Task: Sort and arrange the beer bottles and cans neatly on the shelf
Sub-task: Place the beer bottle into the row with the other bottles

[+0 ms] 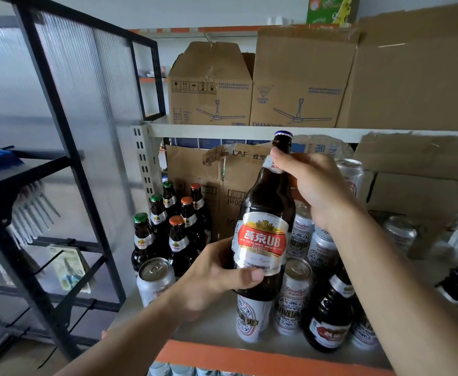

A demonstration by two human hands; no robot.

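A black metal rack point(59, 126) backed with a ribbed translucent panel fills the left of the frame. Large brown cardboard boxes point(301, 77) printed with blue ceiling-fan drawings stand across the upper shelf at the top centre and right. More worn cardboard stands at the back of the level below.

That lower level is a grey metal shelf with an orange front edge point(249, 356), and it runs across the bottom centre and right. A tall brown glass bottle with a red and silver label and a blue cap point(266, 202) is held in the middle of the frame, nearly upright. Its base is just above the white-patterned cans on the grey shelf. Whether it touches them cannot be told.

The person's left hand point(211, 275) comes in from the lower left. It wraps the bottle's lower body, with the thumb across the bottom of the label. The right hand point(312, 183) comes in from the right and grips the neck just under the cap.

A cluster of smaller brown bottles with green and orange caps point(168, 226) stands in two rows at the shelf's left. One silver can with a pull tab point(154, 280) stands just in front of them. More silver cans with blue and white patterns point(295, 294) crowd the centre and right. Another brown bottle with a red label point(328, 316) stands among them at the lower right.
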